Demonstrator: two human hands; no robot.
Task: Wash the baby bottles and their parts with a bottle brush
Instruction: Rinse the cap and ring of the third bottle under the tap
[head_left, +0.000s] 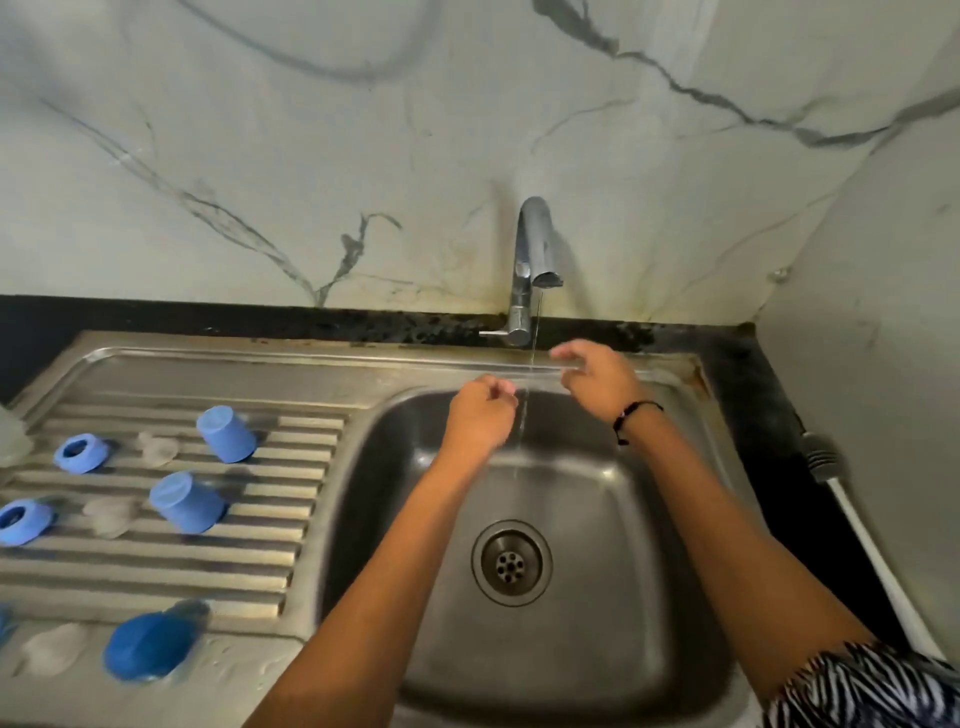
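Both my hands are over the steel sink basin (597, 519), on either side of a thin stream of water from the tap (537, 244). My left hand (480, 413) has loosely curled fingers and holds nothing. My right hand (597, 376) has relaxed, spread fingers and is also empty. On the ribbed drainboard (291, 467) lie blue bottle caps (226, 434) (187, 501) (148, 644), blue collar rings (80, 453) (21, 521) and clear teats (156, 447) (109, 514) (52, 649). A bottle brush (852, 519) with a white handle lies on the counter to the right.
The drain (511, 563) sits in the middle of the basin. A clear bottle (10, 434) shows at the left edge. A marble wall stands behind, and another wall closes in the right side. Black counter (753, 364) borders the sink.
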